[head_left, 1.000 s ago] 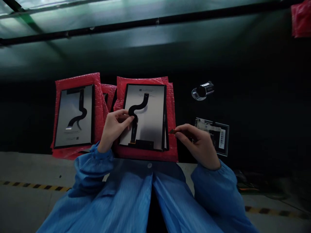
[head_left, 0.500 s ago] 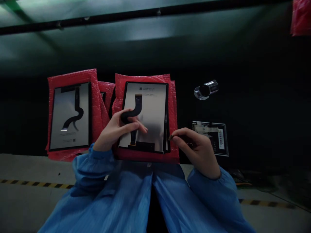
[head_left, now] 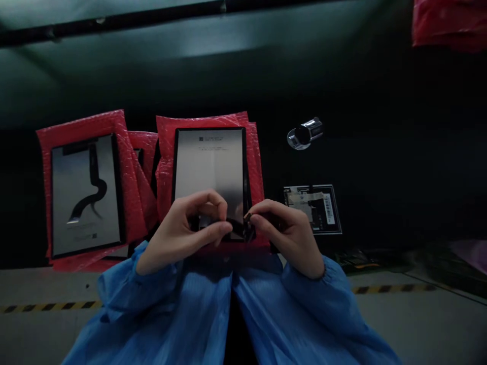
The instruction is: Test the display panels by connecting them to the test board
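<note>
Pinching small brownish piece point(head_left: 248, 217) with right hand point(head_left: 289, 233), apparently for precision; curling left hand point(head_left: 186, 230) at black cable point(head_left: 238, 226), cannot tell if gripping, over near-right corner of display panel point(head_left: 209, 172).

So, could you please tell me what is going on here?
A person in blue sleeves is working over the middle panel, which lies on red wrap. Their right hand pinches a small piece near the panel's lower right corner. Their left hand is at a dark ribbon cable; its grip is hard to make out. A second panel lies to the left, and a flat part with a barcode label to the right.
</note>
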The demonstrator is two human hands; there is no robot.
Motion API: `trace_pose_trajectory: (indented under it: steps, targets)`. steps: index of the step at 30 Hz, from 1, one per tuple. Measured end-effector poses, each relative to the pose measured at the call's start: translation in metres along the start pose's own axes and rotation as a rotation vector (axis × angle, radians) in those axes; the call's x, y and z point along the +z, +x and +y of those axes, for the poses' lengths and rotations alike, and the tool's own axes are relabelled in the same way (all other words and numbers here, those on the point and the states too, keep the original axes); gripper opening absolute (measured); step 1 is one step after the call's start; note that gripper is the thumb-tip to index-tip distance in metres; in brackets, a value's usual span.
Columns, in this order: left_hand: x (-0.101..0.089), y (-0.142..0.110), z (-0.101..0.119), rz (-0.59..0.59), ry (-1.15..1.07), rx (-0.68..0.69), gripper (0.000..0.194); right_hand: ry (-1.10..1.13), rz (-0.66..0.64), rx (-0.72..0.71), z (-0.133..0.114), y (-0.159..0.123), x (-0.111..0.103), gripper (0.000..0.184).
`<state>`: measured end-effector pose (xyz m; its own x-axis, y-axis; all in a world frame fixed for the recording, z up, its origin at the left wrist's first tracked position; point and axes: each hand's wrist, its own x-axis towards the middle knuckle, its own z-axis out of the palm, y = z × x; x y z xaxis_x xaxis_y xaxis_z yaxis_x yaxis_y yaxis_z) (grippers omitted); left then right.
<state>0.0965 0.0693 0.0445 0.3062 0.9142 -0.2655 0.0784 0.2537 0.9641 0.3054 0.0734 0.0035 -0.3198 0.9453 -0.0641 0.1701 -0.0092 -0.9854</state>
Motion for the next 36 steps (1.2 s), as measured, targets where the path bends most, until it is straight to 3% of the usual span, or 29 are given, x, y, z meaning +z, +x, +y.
trace_pose_trajectory:
  steps: [2,4,7,9,11,16,19,28,36]
  targets:
    - [0.008,0.005,-0.006,0.154,0.127,0.073,0.016,0.005,0.011,0.007,-0.001,0.001,0.0,0.011]
    - [0.013,0.009,-0.012,0.227,0.257,0.109,0.015,-0.007,0.023,0.013,-0.001,0.001,0.0,0.012]
    - [0.014,0.011,-0.018,0.111,0.47,0.092,0.029,-0.044,0.03,0.015,-0.001,0.002,0.001,0.011]
    - [0.013,0.012,-0.02,-0.011,0.537,0.084,0.023,-0.065,0.027,0.01,-0.001,0.002,0.002,0.011]
    - [0.014,0.014,-0.019,-0.036,0.54,0.097,0.015,-0.065,0.029,0.016,-0.001,0.002,0.002,0.012]
    - [0.018,0.014,-0.012,0.265,0.546,0.127,0.013,-0.005,0.069,0.073,0.001,0.003,-0.003,0.014]
    - [0.02,0.014,-0.01,0.31,0.561,0.152,0.012,0.016,0.058,0.066,0.0,0.003,-0.005,0.014]
    - [0.022,0.018,-0.013,0.265,0.598,0.148,0.014,0.019,0.046,0.062,-0.002,0.006,-0.004,0.012]
    - [0.014,0.021,-0.016,0.081,0.543,0.146,0.014,-0.033,0.019,0.024,0.0,0.007,-0.005,0.014]
